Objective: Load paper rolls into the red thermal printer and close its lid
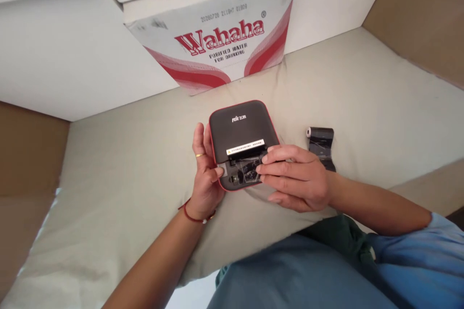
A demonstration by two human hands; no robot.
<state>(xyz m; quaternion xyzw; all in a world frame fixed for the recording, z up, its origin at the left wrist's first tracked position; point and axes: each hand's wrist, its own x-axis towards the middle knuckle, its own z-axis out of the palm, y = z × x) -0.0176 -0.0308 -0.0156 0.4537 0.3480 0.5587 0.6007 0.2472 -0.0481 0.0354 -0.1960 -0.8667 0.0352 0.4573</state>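
Note:
A compact black printer [241, 128] with rounded corners and a red rim sits tilted on the cloth, white lettering on its lid. My left hand [208, 178] grips its left side, the thumb pressing by a grey piece [227, 169] at the lower left corner. Across the lower opening lies shiny dark film [249, 170], wrinkled and reflective. At the film's right end, my right hand [297, 176] has its fingertips pressed together over the printer's edge; the thumb is partly hidden beneath. A white warning label [245, 147] runs along the lid's lower edge.
Right of the printer, a black roll [321, 137] with a loose tail lies on the beige cloth [145, 164], partly behind my right hand. A white and red Wahaha water carton [224, 34] stands at the back. Brown cardboard [424, 19] borders the right, and more cardboard [29, 169] the left.

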